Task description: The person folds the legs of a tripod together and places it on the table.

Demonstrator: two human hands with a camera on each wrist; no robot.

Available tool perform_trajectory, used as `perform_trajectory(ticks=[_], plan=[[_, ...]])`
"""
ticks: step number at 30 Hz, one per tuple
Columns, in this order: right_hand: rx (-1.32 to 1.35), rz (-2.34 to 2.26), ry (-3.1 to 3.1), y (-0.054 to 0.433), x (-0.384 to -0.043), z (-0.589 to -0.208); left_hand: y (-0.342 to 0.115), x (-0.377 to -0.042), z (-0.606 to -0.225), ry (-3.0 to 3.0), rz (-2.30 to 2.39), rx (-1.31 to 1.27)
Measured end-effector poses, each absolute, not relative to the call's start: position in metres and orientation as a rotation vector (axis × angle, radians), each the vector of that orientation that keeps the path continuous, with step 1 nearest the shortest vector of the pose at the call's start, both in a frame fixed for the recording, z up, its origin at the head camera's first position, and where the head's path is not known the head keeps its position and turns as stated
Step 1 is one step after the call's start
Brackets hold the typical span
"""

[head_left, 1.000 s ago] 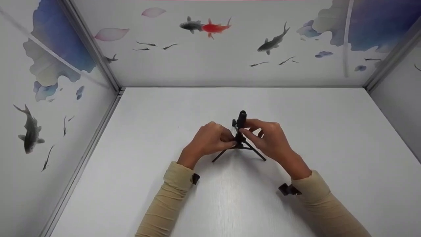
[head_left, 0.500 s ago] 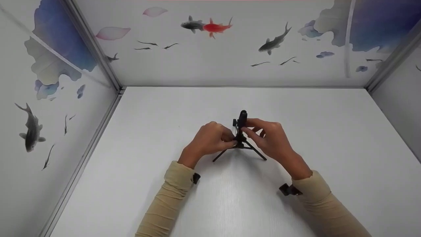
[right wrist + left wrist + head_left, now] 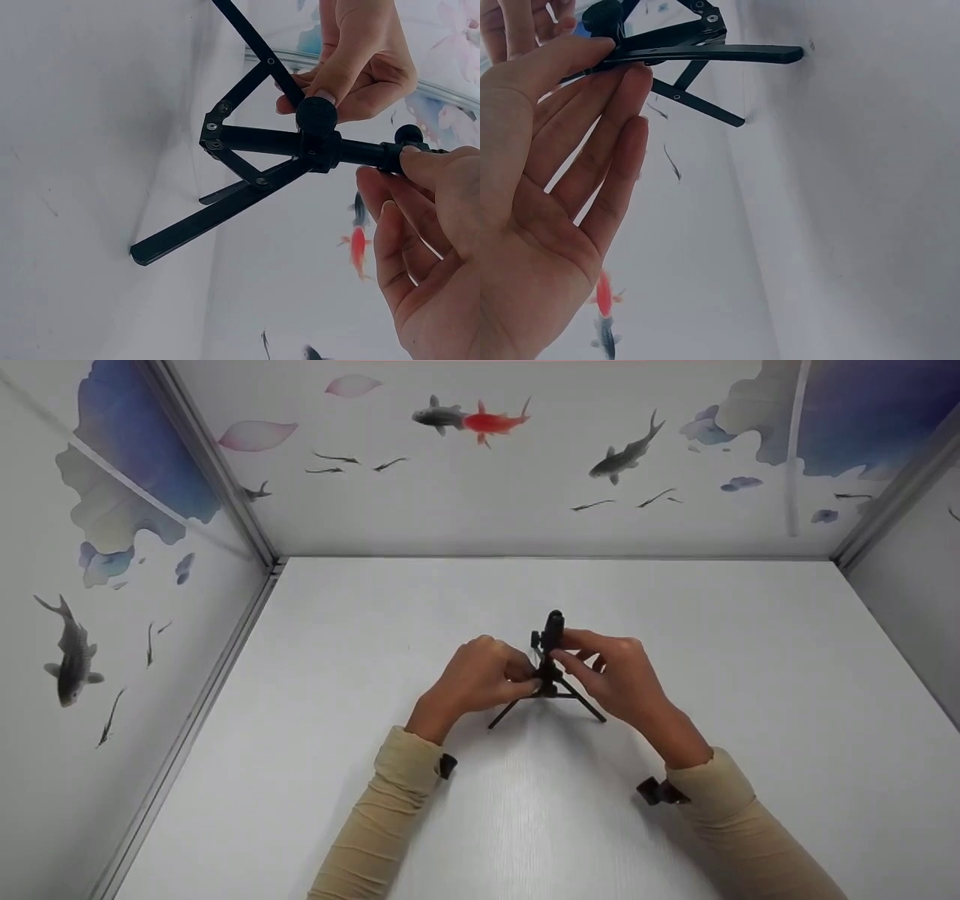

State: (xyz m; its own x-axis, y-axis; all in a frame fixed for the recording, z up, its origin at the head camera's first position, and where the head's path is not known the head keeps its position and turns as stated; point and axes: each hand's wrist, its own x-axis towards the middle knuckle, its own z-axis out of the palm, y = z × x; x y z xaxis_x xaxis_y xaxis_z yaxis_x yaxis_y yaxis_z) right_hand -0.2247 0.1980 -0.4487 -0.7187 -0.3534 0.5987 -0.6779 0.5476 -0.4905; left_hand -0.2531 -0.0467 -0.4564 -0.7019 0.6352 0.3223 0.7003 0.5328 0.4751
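A small black tripod (image 3: 554, 631) stands upright on the white table, its legs spread. My left hand (image 3: 484, 675) pinches it low down, around the collar where the legs join; in the left wrist view, thumb and fingers meet at the top of one leg (image 3: 727, 53). My right hand (image 3: 619, 675) holds the upper column between thumb and fingers. From the right wrist view, a round knob (image 3: 316, 116) shows at the collar near my left thumb, and a smaller knob (image 3: 409, 135) sits higher, next to my right thumb. My right hand partly hides the column's top end.
The white tabletop (image 3: 360, 607) ends at a back wall (image 3: 517, 502) printed with fish and petals. A similar panel (image 3: 150, 697) rises on the left, with another on the right. Small black cameras (image 3: 651, 791) sit at both wrists.
The tripod's two near feet have drawn slightly closer together in the head view. Both hands keep nearly the same place and hold on the tripod.
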Motion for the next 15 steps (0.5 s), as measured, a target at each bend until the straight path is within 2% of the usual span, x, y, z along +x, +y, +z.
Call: perform_trajectory(ticks=[15], plan=[[0.832,1.022,-2.363,0.1986,-0.2240,-0.4474,-0.0470,-0.2520,-0.4543,-2.634,-0.933,-1.166]])
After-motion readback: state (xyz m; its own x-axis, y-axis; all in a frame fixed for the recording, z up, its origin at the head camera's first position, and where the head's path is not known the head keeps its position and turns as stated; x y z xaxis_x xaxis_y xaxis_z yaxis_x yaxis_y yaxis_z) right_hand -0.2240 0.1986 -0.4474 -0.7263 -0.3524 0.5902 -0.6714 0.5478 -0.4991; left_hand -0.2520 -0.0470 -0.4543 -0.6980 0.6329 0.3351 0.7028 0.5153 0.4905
